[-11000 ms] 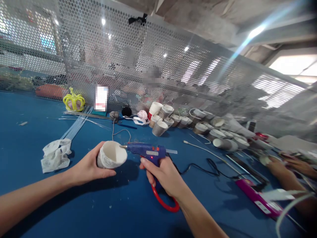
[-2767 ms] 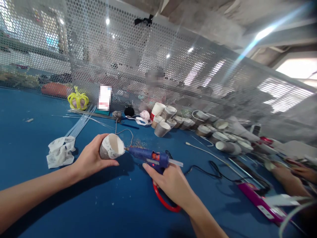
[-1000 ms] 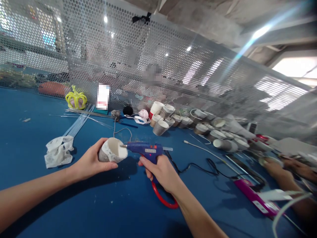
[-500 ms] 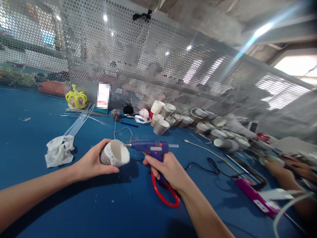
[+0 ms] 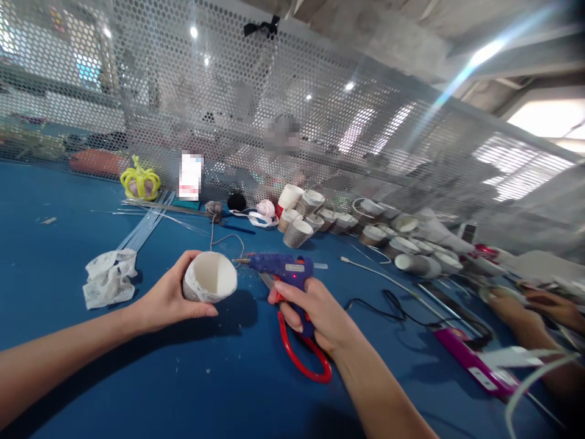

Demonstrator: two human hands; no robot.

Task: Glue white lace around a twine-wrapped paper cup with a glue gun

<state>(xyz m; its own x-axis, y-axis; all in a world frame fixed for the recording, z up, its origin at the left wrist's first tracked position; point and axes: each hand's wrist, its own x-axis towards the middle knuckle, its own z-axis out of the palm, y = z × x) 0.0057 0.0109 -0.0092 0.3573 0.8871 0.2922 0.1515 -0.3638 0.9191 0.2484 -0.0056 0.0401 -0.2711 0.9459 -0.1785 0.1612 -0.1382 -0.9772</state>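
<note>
My left hand (image 5: 171,292) is wrapped round a paper cup (image 5: 211,279) with a grey outside and white lace on its side. The cup is tilted, its white open mouth turned toward me and to the right. In my right hand (image 5: 315,311) is a blue hot glue gun (image 5: 278,266) with a small red light lit. Its metal nozzle points left, just off the cup's rim. A clear glue stick (image 5: 320,266) sticks out of its back end. Beneath the gun lie red-handled scissors (image 5: 299,366), partly hidden by my right hand.
Crumpled white lace (image 5: 109,279) and clear glue sticks (image 5: 153,222) lie left. Several wrapped cups (image 5: 298,233) stand along the mesh partition (image 5: 228,122). A yellow crown-shaped piece (image 5: 141,180) sits at the back left. At right are a purple power strip (image 5: 475,366) and another person's hands (image 5: 516,311).
The glue gun has moved slightly right, away from the cup's rim. My left hand has turned the cup, so more of its inside and less of the lace shows.
</note>
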